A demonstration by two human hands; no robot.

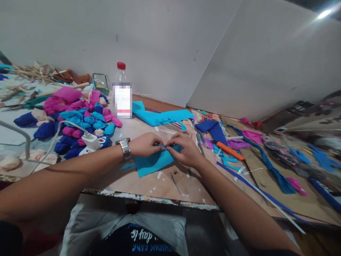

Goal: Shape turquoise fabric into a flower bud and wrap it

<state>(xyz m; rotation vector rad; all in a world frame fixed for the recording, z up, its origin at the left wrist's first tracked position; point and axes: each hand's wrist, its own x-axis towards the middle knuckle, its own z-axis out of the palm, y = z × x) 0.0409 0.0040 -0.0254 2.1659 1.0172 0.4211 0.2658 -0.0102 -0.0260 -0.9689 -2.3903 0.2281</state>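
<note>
A turquoise sheet [150, 166] of thin, paper-like or cloth-like material lies on the table below my hands. At its far edge, my left hand [145, 145], with a metal watch [125, 148] on the wrist, pinches a narrow rolled or folded part. Close beside it, the thumb and fingers of my right hand [183, 147] grip the same edge, with the fingertips almost meeting the left ones. Behind my hands lies a longer turquoise strip [160, 117]. Part of the sheet is hidden under both hands.
Left is a pile of pink, navy and turquoise fabric-like rosettes [77, 117], with a white charger [92, 142] and its cable. A red-capped bottle [121, 76] stands at the wall. Rightward lie an orange-handled cutter [229, 151], scraps, a blue strip [245, 181] and a thin white stick [277, 204].
</note>
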